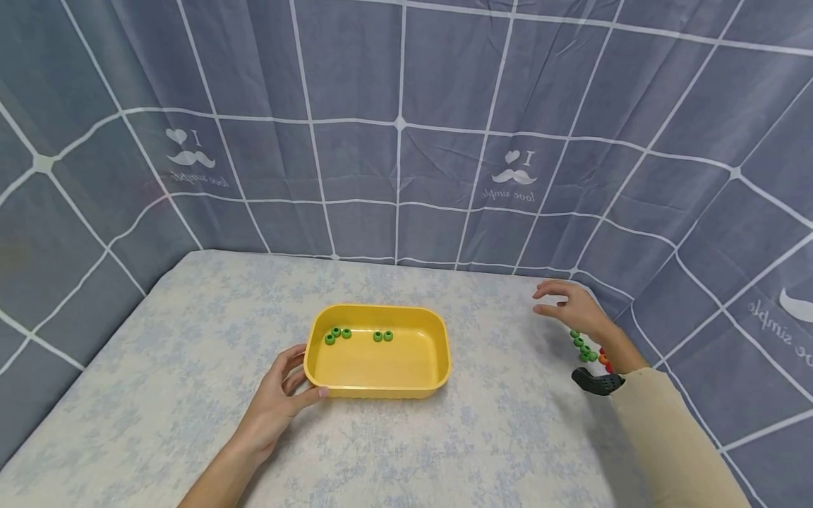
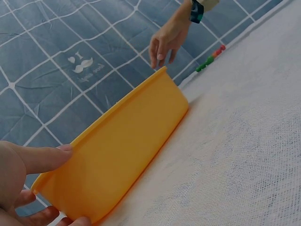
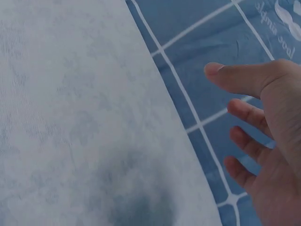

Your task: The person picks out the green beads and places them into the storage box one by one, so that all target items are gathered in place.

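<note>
A yellow tray (image 1: pixel 381 390) rests on the table with several small green beads (image 1: pixel 346 333) inside, near its back wall. My left hand (image 1: pixel 276 395) grips the tray's left end. In the left wrist view, the thumb (image 2: pixel 44 159) lies on the tray's rim and the other fingers curl round the corner below. Off to the right, my right hand (image 1: pixel 574 310) hovers over the table, fingers loosely bent and apart, holding nothing. Beneath its wrist lie several green beads (image 1: pixel 585 356) and red-orange beads (image 1: pixel 605 360), partly covered by the forearm.
A pale floral cloth (image 1: pixel 190 353) covers the table. Blue-grey curtains (image 1: pixel 356 162) with white grid lines hang behind the table and along both sides. A black band (image 1: pixel 597 382) sits at the right wrist, below a cream sleeve (image 1: pixel 673 437).
</note>
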{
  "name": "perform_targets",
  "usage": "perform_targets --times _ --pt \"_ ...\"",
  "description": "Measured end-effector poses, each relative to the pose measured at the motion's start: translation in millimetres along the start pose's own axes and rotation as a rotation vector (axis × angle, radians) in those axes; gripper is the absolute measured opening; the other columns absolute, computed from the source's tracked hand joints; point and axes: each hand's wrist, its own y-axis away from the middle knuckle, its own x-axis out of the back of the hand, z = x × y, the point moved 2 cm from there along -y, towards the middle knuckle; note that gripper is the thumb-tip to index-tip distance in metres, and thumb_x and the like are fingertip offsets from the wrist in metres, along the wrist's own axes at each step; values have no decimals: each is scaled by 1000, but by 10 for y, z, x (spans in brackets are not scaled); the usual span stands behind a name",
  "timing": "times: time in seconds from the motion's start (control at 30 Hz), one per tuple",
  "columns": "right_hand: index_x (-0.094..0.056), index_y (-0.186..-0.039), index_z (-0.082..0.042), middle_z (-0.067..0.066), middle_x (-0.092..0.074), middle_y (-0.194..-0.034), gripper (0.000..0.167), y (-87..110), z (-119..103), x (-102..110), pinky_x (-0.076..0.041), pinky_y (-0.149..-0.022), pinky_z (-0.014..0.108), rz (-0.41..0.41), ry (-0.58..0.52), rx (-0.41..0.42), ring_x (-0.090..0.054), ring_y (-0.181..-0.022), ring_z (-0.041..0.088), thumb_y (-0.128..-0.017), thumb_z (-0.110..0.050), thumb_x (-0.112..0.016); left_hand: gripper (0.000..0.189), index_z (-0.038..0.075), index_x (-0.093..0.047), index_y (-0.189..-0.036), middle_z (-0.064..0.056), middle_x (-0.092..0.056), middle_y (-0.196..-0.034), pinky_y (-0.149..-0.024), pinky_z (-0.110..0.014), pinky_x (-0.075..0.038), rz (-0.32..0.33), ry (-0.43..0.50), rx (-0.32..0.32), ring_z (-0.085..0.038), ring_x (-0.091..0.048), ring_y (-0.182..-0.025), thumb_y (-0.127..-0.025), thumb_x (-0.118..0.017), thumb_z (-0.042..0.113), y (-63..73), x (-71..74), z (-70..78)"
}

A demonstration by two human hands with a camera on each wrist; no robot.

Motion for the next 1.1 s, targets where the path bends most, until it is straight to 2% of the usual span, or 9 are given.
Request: perform_targets --times 0.27,0.43,0.5,0.67,0.73,0.8,0.87,0.97,1.1 --pt "-66 -127 3 26 -48 -147 44 195 290 135 -38 -108 68 18 12 -76 -41 -136 48 -100 -31 -73 93 11 -23 -161 -14 -28 -162 -106 -34 -50 3 3 -1 -38 -32 -149 -90 -83 9 11 7 -33" --pt "-63 -131 7 32 -46 -147 50 377 504 221 -37 -105 72 37 0 -157 -36 -138 53 -100 -32 -72 94 11 -23 -161 -15 -27 -163 -106 -33 -50 -2 2 -6 -38 -31 -149 -90 -83 10 14 11 -19" --pt "-62 -131 8 34 -43 -149 52 457 597 250 -43 -102 69 39 -2 -198 -34 -138 56 -101 -34 -71 93 10 -23 -161 -15 -27 -163 -106 -32 -50 -4 2 -15 -38 -31 -149 -90 -83 9 14 13 -10" --pt "-60 -134 9 41 -39 -148 55 650 842 279 -47 -98 66 19 -15 -278 -37 -135 58 -102 -35 -69 93 10 -24 -161 -14 -28 -162 -105 -31 -51 -12 -3 -34 -38 -32 -149 -90 -84 10 19 15 -4" --pt "-59 -136 8 40 -43 -145 58 720 951 256 -45 -99 67 2 -28 -306 -42 -131 57 -101 -37 -70 92 10 -25 -160 -14 -28 -162 -105 -32 -51 -12 -3 -35 -38 -32 -149 -89 -84 9 22 13 -8" --pt "-57 -138 8 40 -41 -146 60 784 1063 216 -43 -102 68 -24 -59 -326 -38 -134 58 -101 -36 -71 92 10 -25 -160 -14 -28 -162 -105 -32 -51 -12 -3 -33 -38 -33 -148 -89 -84 9 21 9 -12" --pt "-57 -138 8 38 -39 -149 62 837 1160 170 -38 -104 70 -40 -64 -333 -34 -136 59 -99 -36 -74 92 10 -25 -160 -14 -28 -162 -105 -33 -51 -13 -4 -31 -37 -33 -148 -89 -83 8 16 2 -17" --pt "-56 -138 10 37 -27 -155 63 875 1250 108 -27 -108 77 -43 -56 -312 -18 -142 64 -96 -31 -77 92 10 -25 -160 -14 -27 -162 -106 -34 -50 -13 -6 -28 -37 -33 -148 -90 -83 8 3 -5 -27" --pt "-57 -135 13 38 -24 -154 60 880 1283 63 -24 -108 79 -16 -36 -269 -17 -140 65 -95 -27 -79 91 10 -25 -160 -14 -28 -162 -107 -35 -50 -10 -7 -30 -37 -33 -148 -90 -83 8 -2 -8 -37"
